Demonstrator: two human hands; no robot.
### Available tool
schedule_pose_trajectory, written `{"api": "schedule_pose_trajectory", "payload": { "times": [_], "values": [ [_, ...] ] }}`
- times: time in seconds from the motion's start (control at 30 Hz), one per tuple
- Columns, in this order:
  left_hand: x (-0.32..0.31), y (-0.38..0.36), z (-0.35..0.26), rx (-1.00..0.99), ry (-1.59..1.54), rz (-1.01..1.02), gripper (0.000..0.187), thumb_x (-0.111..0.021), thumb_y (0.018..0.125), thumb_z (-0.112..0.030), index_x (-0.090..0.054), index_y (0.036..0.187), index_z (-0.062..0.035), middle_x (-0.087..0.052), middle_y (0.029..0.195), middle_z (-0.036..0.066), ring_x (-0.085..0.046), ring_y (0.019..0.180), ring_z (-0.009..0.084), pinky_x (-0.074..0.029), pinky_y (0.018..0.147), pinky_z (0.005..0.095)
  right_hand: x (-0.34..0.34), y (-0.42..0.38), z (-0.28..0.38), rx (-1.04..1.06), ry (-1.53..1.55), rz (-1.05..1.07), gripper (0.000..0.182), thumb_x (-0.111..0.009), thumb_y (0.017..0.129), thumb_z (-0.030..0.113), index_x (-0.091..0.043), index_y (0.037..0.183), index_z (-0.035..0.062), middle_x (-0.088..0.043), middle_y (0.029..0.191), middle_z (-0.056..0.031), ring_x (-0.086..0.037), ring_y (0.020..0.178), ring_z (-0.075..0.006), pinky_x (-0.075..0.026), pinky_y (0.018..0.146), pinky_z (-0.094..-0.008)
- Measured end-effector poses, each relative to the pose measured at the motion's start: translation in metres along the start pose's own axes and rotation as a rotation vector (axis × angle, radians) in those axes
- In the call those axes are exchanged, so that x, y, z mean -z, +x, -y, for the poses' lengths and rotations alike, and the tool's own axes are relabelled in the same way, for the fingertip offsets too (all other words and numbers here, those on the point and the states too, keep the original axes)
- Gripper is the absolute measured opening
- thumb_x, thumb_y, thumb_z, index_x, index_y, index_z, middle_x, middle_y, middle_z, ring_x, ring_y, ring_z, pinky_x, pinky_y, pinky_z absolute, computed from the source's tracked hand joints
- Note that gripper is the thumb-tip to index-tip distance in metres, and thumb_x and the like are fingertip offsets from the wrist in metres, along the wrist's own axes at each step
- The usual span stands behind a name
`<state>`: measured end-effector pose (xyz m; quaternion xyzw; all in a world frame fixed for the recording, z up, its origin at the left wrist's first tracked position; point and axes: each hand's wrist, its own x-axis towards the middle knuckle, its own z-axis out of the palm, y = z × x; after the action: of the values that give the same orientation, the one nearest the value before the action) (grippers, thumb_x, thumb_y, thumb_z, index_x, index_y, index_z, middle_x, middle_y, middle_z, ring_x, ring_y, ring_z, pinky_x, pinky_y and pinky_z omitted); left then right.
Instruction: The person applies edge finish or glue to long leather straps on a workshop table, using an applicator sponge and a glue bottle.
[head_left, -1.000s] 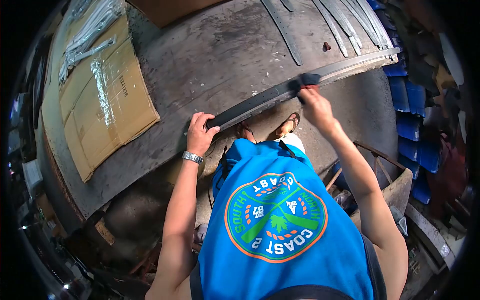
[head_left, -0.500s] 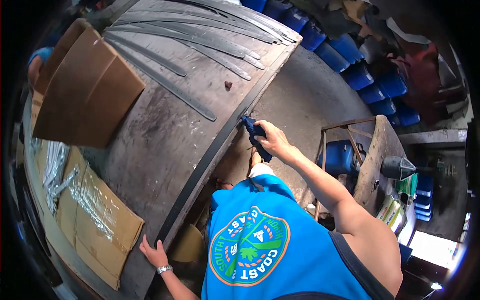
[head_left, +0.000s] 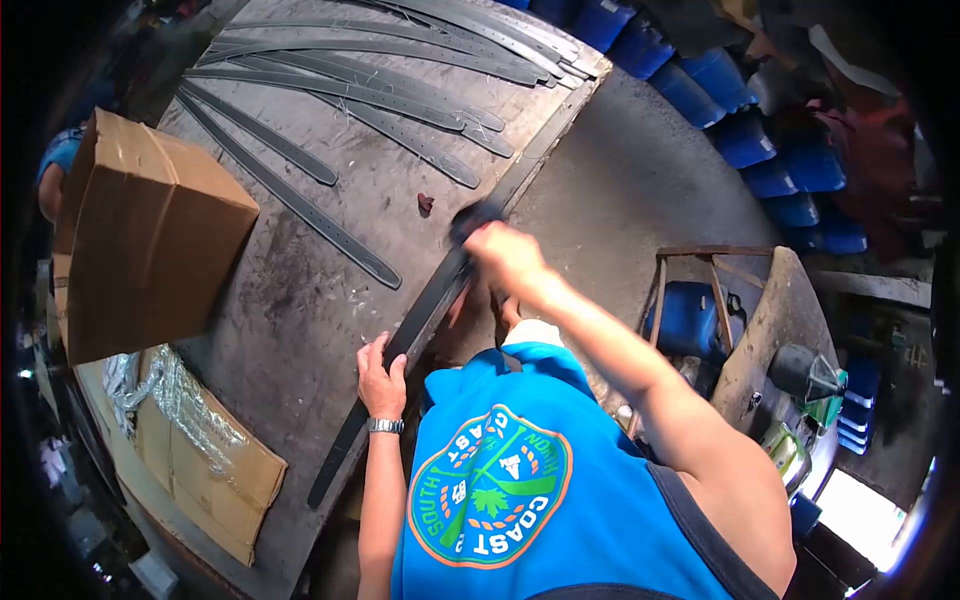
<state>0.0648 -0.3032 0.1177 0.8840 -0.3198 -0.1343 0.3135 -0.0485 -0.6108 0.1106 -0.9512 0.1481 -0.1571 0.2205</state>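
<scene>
Clutches a dark cloth (head_left: 470,222) in the right hand (head_left: 508,258), just off centre toward one o'clock, closed round the bundle and blurred. Cannot tell the exact set of those fingers. Has the cloth at the strap (head_left: 428,308), a black length lying along the near edge of the table (head_left: 300,320) and slanting up to the cloth from seven o'clock.

Lays the left hand (head_left: 383,385) on the strap toward eight o'clock, with fingers spread and thumb set apart. Wears a watch (head_left: 385,425) on the left wrist and a blue top (head_left: 610,540) with a round badge (head_left: 488,487), toward six o'clock.

Has loose straps (head_left: 395,108) fanned over the table at eleven o'clock, partly overlapping, some with rows of holes. Nearer the cloth, also at eleven, has a small reddish scrap (head_left: 426,205).

Toward half past nine, has a brown box (head_left: 140,250), and at eight o'clock a cardboard sheet (head_left: 245,498) with clear plastic (head_left: 190,410) on top. Beyond the box, toward ten o'clock, includes part of another person (head_left: 62,155) in blue.

Past the table, at two o'clock, has rows of blue containers (head_left: 745,140); at three, one more by a wooden frame (head_left: 715,250).
</scene>
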Motion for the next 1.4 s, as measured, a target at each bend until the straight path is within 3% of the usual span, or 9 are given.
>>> {"api": "schedule_pose_trajectory", "payload": {
  "times": [0.1,0.33,0.63,0.77,0.8,0.93,1.0,1.1,1.4],
  "values": [
    [0.001,0.004,-0.009,0.223,-0.096,0.03,0.047,-0.074,0.08,-0.016,-0.058,0.125,-0.0109,-0.058,0.111,0.012,-0.059,0.104,0.032,-0.049,0.091,0.0414,0.044,0.032,-0.087,-0.378,-0.02,-0.13,0.017,-0.066,0.078,0.013,-0.062,0.095,0.0107,-0.065,0.089,-0.0162,-0.067,0.084,-0.0367,-0.054,0.071,-0.0485],
    [0.001,0.014,-0.018,0.188,-0.035,0.086,0.042,-0.073,0.079,-0.01,-0.057,0.117,-0.0058,-0.058,0.111,0.013,-0.059,0.102,0.0305,-0.048,0.089,0.0381,0.011,0.005,-0.015,-0.142,0.236,0.224,0.021,-0.066,0.071,0.007,-0.061,0.091,0.0089,-0.061,0.09,-0.0154,-0.064,0.088,-0.0366,-0.053,0.077,-0.0469],
    [-0.002,0.016,-0.025,0.255,-0.006,0.081,0.038,-0.073,0.077,-0.006,-0.057,0.112,-0.0056,-0.058,0.11,0.014,-0.059,0.102,0.0322,-0.048,0.09,0.0401,0.129,0.084,-0.226,-0.51,-0.137,-0.077,0.034,-0.066,0.078,0.011,-0.063,0.112,0.0131,-0.066,0.102,-0.0137,-0.067,0.097,-0.0338,-0.054,0.082,-0.044],
    [-0.005,0.011,-0.025,0.255,0.029,0.044,0.038,-0.074,0.077,-0.006,-0.059,0.112,-0.0073,-0.057,0.111,0.014,-0.057,0.105,0.0333,-0.046,0.092,0.0404,0.141,0.081,-0.155,-0.032,0.163,-0.02,0.044,-0.069,0.075,0.004,-0.057,0.117,0.0081,-0.065,0.106,-0.0152,-0.063,0.106,-0.0356,-0.053,0.086,-0.0434],
    [-0.006,0.009,-0.02,0.24,0.04,0.029,0.037,-0.073,0.077,-0.006,-0.06,0.112,-0.0075,-0.057,0.109,0.012,-0.055,0.093,0.0279,-0.045,0.083,0.0367,0.121,0.072,-0.137,0.094,0.208,0.074,0.055,-0.066,0.078,-0.001,-0.052,0.129,0.0113,-0.064,0.114,-0.0147,-0.061,0.11,-0.0356,-0.051,0.092,-0.0425],
    [-0.008,0.007,-0.008,0.178,0.041,0.013,0.037,-0.073,0.078,-0.006,-0.061,0.113,-0.0084,-0.055,0.107,0.006,-0.045,0.066,0.0149,-0.041,0.062,0.028,0.013,0.046,-0.012,0.212,0.042,0.725,0.036,-0.068,0.076,0.011,-0.059,0.111,0.0084,-0.065,0.101,-0.0134,-0.064,0.098,-0.0346,-0.055,0.081,-0.0439],
    [-0.008,0.007,-0.008,0.168,0.033,0.021,0.037,-0.073,0.078,-0.007,-0.061,0.113,-0.0087,-0.055,0.108,0.006,-0.043,0.065,0.0145,-0.041,0.061,0.0278,-0.018,0.014,0.031,0.367,0.547,0.34,0.035,-0.067,0.076,0.008,-0.053,0.108,0.0051,-0.059,0.107,-0.0173,-0.061,0.099,-0.039,-0.052,0.084,-0.046],
    [-0.003,0.009,-0.02,0.288,-0.058,0.066,0.038,-0.073,0.078,-0.009,-0.059,0.113,-0.0086,-0.056,0.113,0.014,-0.057,0.107,0.0343,-0.046,0.093,0.0398,-0.034,0.017,0.053,0.425,0.438,0.51,0.036,-0.068,0.073,0.008,-0.055,0.106,0.0054,-0.062,0.106,-0.0172,-0.064,0.094,-0.0366,-0.053,0.08,-0.0447],
    [0.003,0.008,-0.021,0.234,-0.011,0.051,0.036,-0.073,0.08,-0.01,-0.06,0.113,-0.011,-0.058,0.114,0.012,-0.06,0.103,0.0332,-0.049,0.089,0.0419,0.069,0.035,-0.072,0.012,0.099,0.215,0.036,-0.066,0.074,0.006,-0.06,0.109,0.0047,-0.064,0.098,-0.0166,-0.064,0.095,-0.0375,-0.053,0.081,-0.0461]
  ]
}}
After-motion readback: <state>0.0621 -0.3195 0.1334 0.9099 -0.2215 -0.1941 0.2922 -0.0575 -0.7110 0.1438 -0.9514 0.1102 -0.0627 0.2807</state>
